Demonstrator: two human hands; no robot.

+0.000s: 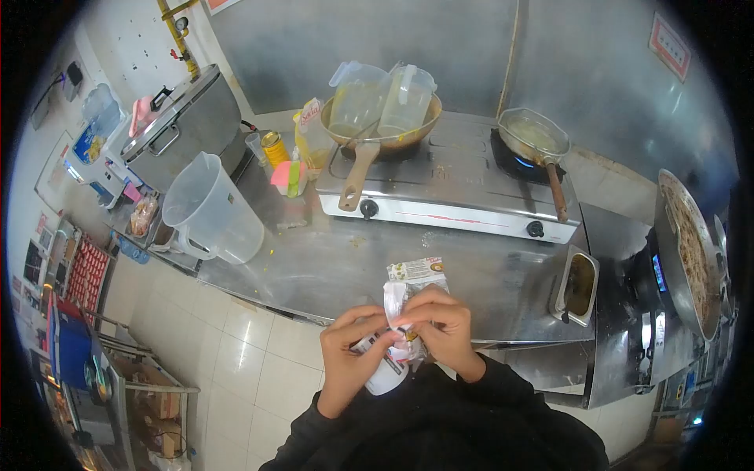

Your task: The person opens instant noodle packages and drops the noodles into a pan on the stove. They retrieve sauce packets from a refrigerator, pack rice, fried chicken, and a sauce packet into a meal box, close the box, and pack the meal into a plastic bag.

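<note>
My left hand [351, 353] and my right hand [444, 328] are close together in front of my body at the counter's front edge. Between them is a printed white plastic packet [416, 271], partly clear, with crumpled upper edges. The fingers of both hands pinch it near its middle, and they hide part of it. A white lower portion with dark print shows below my left fingers. What the packet contains is hard to make out.
Behind the steel counter [314, 271], a two-burner gas stove [440, 216] carries a pan [345, 129] holding two plastic jugs and a lit-burner pan [534, 132]. A large clear jug [212, 208] stands left. Right are a steel container [577, 286] and a big wok [691, 255].
</note>
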